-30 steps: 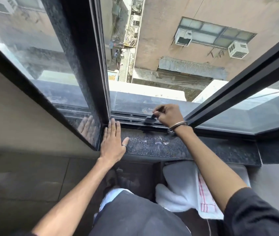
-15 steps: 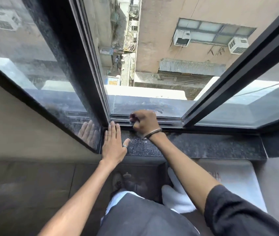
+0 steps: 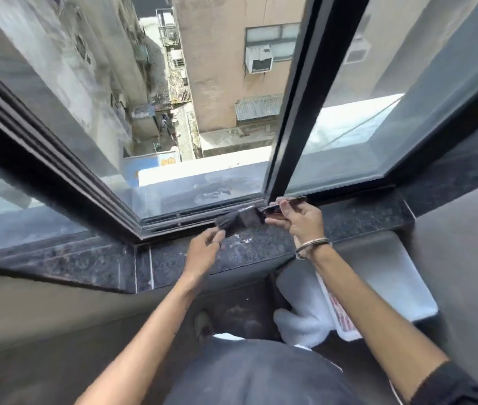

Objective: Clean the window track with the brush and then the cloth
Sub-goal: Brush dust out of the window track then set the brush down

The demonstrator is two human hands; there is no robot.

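Nearest, below the sill, a white cloth (image 3: pixel 305 317) lies bunched on a pale tray-like surface (image 3: pixel 389 276), with a sheet of paper printed in red (image 3: pixel 340 314) tucked partly under the person's right forearm. Whether that pale surface is a basin or a flat ledge is hard to tell from here; nothing else shows on it.

Above that runs the dark speckled stone sill (image 3: pixel 249 247), with a few pale smears on it. The left hand (image 3: pixel 202 252) hovers over the sill with its fingers curled loosely, the fingertips (image 3: pixel 217 236) touching the dark bristle end of the brush (image 3: pixel 239 219). The right hand (image 3: pixel 299 219), a metal bangle (image 3: pixel 311 245) on its wrist, is closed around the brush's handle, thumb on top. The brush lies nearly level, its bristles pointing left, just at the near edge of the window track (image 3: pixel 200 216).

The track's dark rails run left from the upright black window frame (image 3: pixel 290 118). Beyond it is a wet-looking outer ledge (image 3: pixel 202 191), and far below an alley between buildings, one with an air conditioner (image 3: pixel 259 59) on its wall.
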